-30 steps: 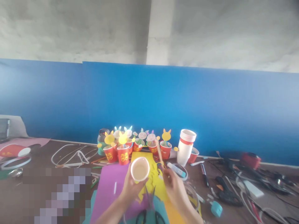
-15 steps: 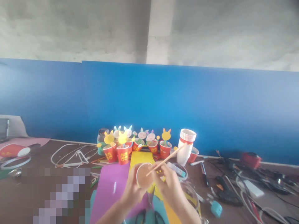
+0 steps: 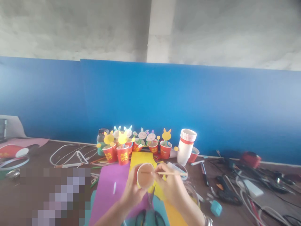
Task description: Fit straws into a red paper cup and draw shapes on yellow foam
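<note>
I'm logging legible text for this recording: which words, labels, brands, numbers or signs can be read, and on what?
Nothing reads with certainty.
Front upright red paper cup: yellow characters, perhaps "囍", too blurred to confirm.
Red paper cup lying at far left: yellow print, too blurred.
Dark marker pen at right: any lettering too small.
White-lined paper cup in the left hand: none visible inside.

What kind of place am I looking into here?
Probably a craft workspace: scissors lie over coloured paper, red cups hold paper animal figures, and a stack of paper cups stands nearby.
</note>
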The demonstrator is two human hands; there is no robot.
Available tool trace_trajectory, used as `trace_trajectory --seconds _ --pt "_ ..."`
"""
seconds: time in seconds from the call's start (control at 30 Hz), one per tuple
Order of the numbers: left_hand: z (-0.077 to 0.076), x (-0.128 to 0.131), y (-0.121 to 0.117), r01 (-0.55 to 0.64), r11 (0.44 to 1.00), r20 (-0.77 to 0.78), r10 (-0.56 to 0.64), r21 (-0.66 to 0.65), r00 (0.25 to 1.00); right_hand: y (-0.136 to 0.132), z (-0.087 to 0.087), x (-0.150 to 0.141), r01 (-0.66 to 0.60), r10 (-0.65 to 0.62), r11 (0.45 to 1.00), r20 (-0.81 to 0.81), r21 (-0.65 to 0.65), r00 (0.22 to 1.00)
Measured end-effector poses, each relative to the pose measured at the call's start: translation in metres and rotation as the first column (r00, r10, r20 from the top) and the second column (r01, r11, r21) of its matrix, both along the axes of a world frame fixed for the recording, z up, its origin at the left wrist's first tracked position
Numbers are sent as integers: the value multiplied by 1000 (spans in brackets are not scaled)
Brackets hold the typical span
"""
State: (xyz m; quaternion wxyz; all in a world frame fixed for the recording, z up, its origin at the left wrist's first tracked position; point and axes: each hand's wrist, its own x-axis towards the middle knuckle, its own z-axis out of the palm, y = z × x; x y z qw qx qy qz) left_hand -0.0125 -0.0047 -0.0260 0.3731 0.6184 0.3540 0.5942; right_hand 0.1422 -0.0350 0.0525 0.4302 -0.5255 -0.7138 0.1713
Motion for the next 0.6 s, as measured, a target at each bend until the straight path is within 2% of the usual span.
trace_trajectory --seconds 0.1,0.27,0.47,0.6 --pt "-1 -1 0 -18 999 -25 18 27 1000 0 -1 1 -19 19 1000 61 5 998" --pt "-2 -1 0 2 1000 -27 -1 24 1000 -2 -3 2 11 -23 997 162 75 986" --pt "-5 -1 1 25 998 -43 -23 57 999 -5 -2 0 18 -38 996 217 93 975" --pt "-5 -1 0 47 998 -26 -46 33 999 -7 -2 -2 20 -39 996 231 85 972"
